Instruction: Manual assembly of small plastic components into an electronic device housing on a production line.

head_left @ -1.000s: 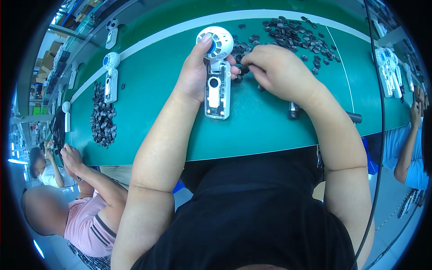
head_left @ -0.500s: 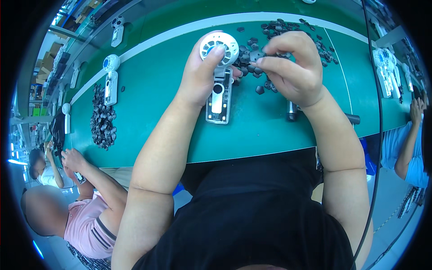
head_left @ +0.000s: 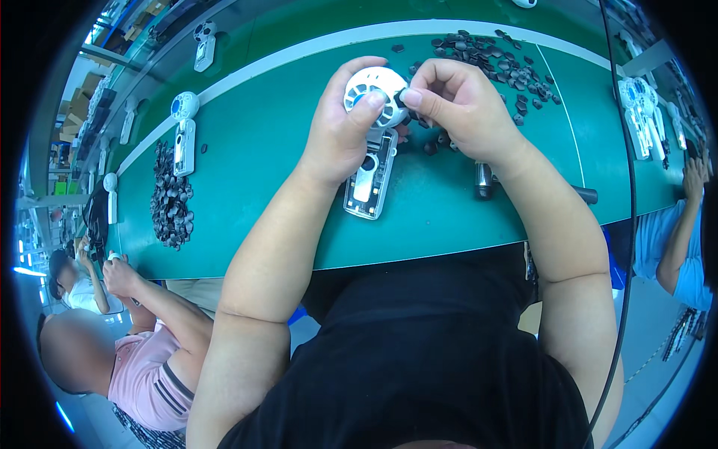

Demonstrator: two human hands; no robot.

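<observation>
My left hand (head_left: 338,135) is closed round a white handheld fan (head_left: 366,183) with a round slotted head, the thumb pressing on its face. Below the head hangs the fan's handle, a dark board and light strip showing in it. My right hand (head_left: 471,112) is pinched at the right edge of the head, on a small black pentagonal piece (head_left: 404,99) that is partly hidden by the fingertips. More black pentagonal pieces (head_left: 516,71) lie scattered on the green table beyond my right hand.
A heap of dark pieces (head_left: 172,202) lies at left, beside another white fan (head_left: 184,142). Several white fans (head_left: 639,116) lie far right. A dark cylindrical tool (head_left: 484,183) is under my right forearm. A black cable (head_left: 633,194) hangs at right. A co-worker in pink (head_left: 153,367) sits left.
My right hand has moved left from above the scattered pieces to the fan's head, with a black piece at its fingertips. The fan has moved slightly right and nearer me, tilting a little.
</observation>
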